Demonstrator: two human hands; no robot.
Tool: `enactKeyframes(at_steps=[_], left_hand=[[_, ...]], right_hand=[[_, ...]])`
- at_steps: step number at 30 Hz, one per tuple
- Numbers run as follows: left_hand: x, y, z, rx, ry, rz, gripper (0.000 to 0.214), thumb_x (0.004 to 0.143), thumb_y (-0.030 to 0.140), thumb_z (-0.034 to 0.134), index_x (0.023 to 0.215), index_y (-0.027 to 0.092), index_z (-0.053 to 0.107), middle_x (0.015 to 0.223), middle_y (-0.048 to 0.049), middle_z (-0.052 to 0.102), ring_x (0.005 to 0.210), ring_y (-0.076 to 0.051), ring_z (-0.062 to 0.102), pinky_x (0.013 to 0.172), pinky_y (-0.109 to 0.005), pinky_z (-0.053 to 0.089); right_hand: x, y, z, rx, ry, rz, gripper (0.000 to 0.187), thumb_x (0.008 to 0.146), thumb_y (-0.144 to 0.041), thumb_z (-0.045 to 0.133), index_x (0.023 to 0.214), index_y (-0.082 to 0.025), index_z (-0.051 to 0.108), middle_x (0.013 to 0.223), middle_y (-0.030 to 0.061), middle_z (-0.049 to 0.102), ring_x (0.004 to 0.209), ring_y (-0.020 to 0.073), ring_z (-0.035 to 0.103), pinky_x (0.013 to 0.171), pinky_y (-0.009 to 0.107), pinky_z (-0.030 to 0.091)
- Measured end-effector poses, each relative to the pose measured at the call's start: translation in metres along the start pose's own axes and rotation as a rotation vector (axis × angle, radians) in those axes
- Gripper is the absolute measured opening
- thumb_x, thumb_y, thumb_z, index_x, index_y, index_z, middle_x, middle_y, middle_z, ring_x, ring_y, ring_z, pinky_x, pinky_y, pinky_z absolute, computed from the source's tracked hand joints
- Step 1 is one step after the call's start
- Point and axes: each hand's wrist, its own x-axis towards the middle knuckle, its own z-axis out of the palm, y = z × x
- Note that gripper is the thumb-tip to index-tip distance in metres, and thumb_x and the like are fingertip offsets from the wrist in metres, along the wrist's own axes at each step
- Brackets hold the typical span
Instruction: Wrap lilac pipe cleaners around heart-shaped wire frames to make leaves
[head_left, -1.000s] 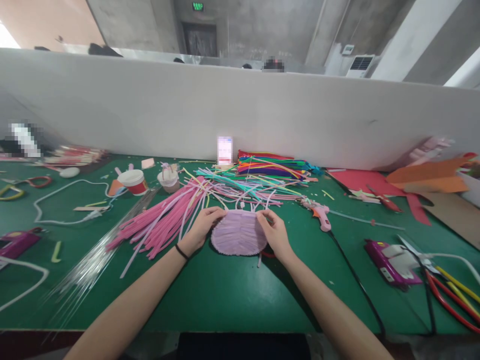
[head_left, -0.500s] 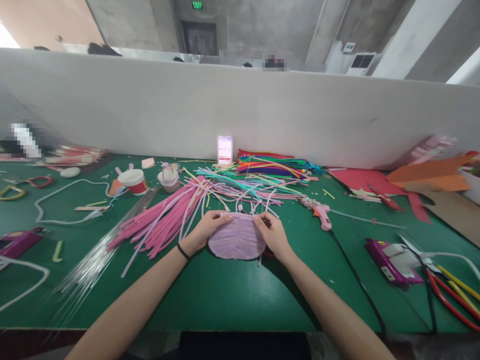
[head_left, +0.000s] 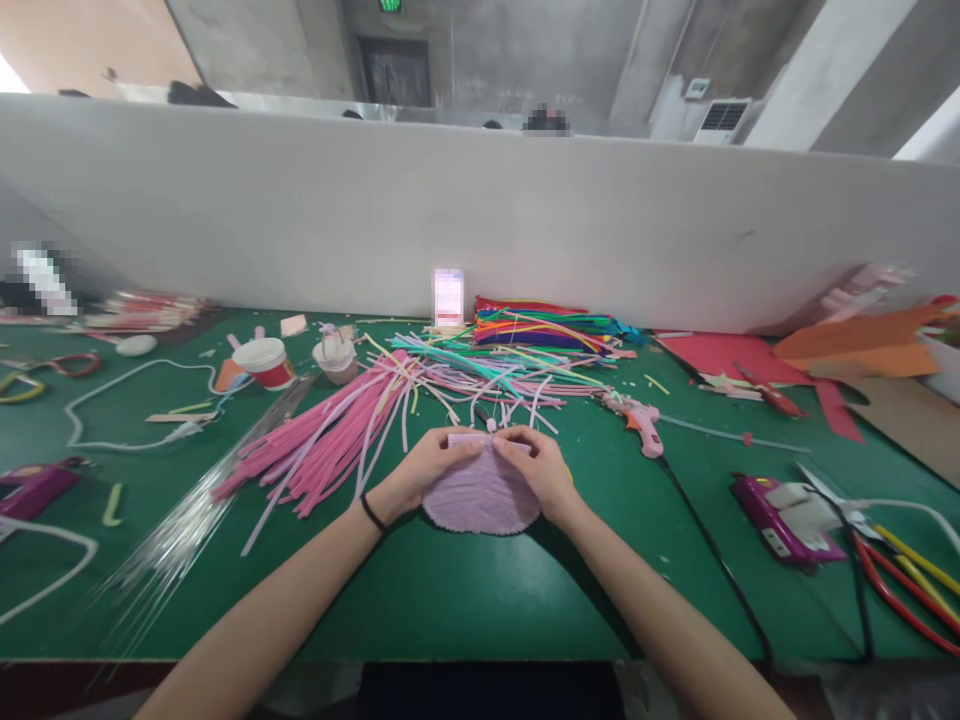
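Between my hands is a rounded lilac piece made of pipe cleaners laid side by side, its straight edge at the top and its curved edge toward me. My left hand pinches the top edge left of the middle, thumb in front. On the other side my right hand pinches the same edge, and the two thumbs are close together. The other fingers are partly hidden behind the piece. Just beyond it lie loose lilac pipe cleaners and a small pale bead-like bit.
Pink pipe cleaners and thin clear wires lie to the left, near a paper cup. Coloured pipe cleaners and a lit phone are at the back. Rightward are a pink glue gun, a purple power strip and scissors.
Both hands have slid inward along the top edge, so the thumbs are now nearly together at its middle. The lilac piece sits slightly lower.
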Motion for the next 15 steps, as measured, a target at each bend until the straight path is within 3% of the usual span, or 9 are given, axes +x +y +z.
enactKeyframes(at_steps=[15], left_hand=[[0.0008, -0.0018, -0.0005, 0.001, 0.009, -0.022, 0.032, 0.068, 0.04, 0.072, 0.086, 0.014, 0.069, 0.077, -0.0049, 0.067, 0.068, -0.017, 0.06, 0.063, -0.026, 0.044]], right_hand=[[-0.0002, 0.0042, 0.002, -0.035, -0.043, -0.062, 0.018, 0.074, -0.037, 0.064, 0.078, -0.02, 0.068, 0.077, 0.0003, 0.067, 0.074, 0.0167, 0.06, 0.071, 0.028, 0.046]])
